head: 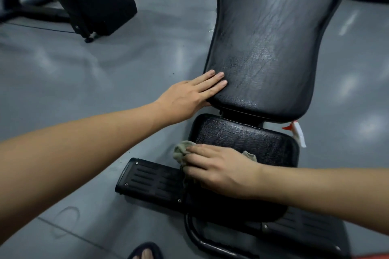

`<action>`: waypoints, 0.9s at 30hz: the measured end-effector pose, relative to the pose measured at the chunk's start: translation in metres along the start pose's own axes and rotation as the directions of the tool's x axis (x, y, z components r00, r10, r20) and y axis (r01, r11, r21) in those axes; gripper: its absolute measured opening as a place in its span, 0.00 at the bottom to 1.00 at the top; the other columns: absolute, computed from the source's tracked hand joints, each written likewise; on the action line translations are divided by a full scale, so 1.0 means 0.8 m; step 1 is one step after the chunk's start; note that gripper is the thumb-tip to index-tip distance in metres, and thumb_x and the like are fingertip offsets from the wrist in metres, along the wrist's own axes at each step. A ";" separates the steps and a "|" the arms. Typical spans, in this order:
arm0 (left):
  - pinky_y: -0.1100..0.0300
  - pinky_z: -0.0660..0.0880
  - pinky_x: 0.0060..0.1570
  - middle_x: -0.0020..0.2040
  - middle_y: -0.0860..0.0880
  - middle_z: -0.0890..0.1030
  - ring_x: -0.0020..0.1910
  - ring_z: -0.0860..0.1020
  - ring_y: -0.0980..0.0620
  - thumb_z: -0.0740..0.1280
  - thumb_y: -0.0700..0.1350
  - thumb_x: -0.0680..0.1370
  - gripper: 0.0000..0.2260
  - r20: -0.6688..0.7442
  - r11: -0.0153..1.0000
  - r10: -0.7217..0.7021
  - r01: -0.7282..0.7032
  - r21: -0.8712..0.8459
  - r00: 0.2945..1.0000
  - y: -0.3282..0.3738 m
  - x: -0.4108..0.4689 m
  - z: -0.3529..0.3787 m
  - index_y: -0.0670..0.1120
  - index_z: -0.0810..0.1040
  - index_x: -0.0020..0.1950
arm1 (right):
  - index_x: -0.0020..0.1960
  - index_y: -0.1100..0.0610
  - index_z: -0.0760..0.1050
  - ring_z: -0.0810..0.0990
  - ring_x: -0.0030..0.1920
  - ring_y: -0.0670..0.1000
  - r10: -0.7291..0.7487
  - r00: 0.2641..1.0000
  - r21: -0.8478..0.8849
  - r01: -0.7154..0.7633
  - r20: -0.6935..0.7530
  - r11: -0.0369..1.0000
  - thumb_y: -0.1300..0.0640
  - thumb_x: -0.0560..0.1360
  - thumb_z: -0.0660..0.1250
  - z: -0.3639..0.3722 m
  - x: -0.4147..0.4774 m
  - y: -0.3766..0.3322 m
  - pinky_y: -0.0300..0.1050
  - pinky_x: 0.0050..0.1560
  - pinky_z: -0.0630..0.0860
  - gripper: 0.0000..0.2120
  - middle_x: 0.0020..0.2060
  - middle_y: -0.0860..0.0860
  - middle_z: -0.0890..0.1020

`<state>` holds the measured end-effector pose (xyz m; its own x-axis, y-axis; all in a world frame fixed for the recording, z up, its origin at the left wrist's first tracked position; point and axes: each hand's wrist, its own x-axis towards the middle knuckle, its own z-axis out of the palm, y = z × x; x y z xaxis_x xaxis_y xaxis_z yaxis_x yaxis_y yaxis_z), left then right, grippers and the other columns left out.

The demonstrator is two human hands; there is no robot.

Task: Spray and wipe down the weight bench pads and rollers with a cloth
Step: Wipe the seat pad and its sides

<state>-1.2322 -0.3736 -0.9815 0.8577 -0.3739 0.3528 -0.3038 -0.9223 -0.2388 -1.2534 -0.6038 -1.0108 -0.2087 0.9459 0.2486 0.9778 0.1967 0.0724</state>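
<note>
A black weight bench fills the right of the head view. Its long back pad [273,44] runs away from me, and the smaller seat pad [252,141] lies nearer. My left hand [187,94] rests flat on the back pad's near left corner, fingers straight. My right hand [219,168] presses a crumpled greenish-grey cloth [182,151] against the seat pad's left front edge. A spray bottle's red-and-white nozzle [295,131] pokes out behind the seat pad's right side; the bottle's body is hidden.
A black ridged foot plate [147,178] juts left under the seat on the grey floor [73,82]. A curved black frame tube [202,242] runs below. Other dark gym equipment [90,0] stands at upper left. My sandalled foot [145,251] shows at the bottom.
</note>
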 end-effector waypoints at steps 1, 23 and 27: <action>0.58 0.69 0.67 0.82 0.48 0.61 0.81 0.60 0.47 0.56 0.50 0.85 0.25 0.017 1.000 -0.005 0.006 -0.021 1.000 0.001 -0.001 0.000 0.46 0.60 0.82 | 0.63 0.59 0.78 0.76 0.66 0.60 0.014 1.000 0.020 -0.014 0.018 1.000 0.59 0.85 0.56 -0.006 0.001 0.009 0.52 0.71 0.69 0.14 0.62 0.57 0.79; 0.45 0.71 0.72 0.62 0.41 0.83 0.66 0.79 0.42 0.56 0.47 0.87 0.18 0.509 -0.393 -0.666 0.323 -0.861 0.545 0.112 -0.062 0.026 0.40 0.80 0.65 | 0.71 0.57 0.75 0.69 0.75 0.57 0.399 0.915 0.132 -0.389 -0.058 0.912 0.55 0.71 0.70 -0.006 -0.045 0.004 0.57 0.76 0.65 0.29 0.71 0.55 0.75; 0.42 0.65 0.76 0.67 0.38 0.80 0.70 0.75 0.39 0.61 0.58 0.82 0.26 0.632 -0.643 -0.563 0.197 -0.740 0.533 0.114 -0.070 0.031 0.39 0.77 0.70 | 0.68 0.60 0.77 0.73 0.72 0.59 0.548 0.817 0.155 -0.526 -0.182 0.836 0.58 0.69 0.71 -0.005 0.001 0.028 0.56 0.76 0.64 0.27 0.67 0.57 0.78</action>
<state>-1.2972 -0.4343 -1.0455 0.8901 0.3819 -0.2489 0.0576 0.4474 0.8925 -1.2318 -0.5994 -1.0055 0.3614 0.8330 0.4189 0.9305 -0.2933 -0.2196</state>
